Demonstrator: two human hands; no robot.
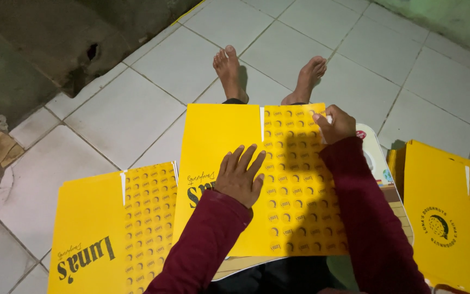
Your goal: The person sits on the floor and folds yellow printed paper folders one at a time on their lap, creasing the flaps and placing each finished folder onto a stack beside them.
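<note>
I see the left hand [239, 175] spread flat, pressing the yellow card sheet [229, 147] on my lap. The right hand [334, 124] pinches its far edge.

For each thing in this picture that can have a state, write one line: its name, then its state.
Left hand: flat, fingers spread, pressing the middle sheet.
Right hand: closed on that sheet's far edge.
Middle yellow sheet: unfolded, flat on lap.
Left sheet: flat on floor.
Right stack: piled flat.
</note>
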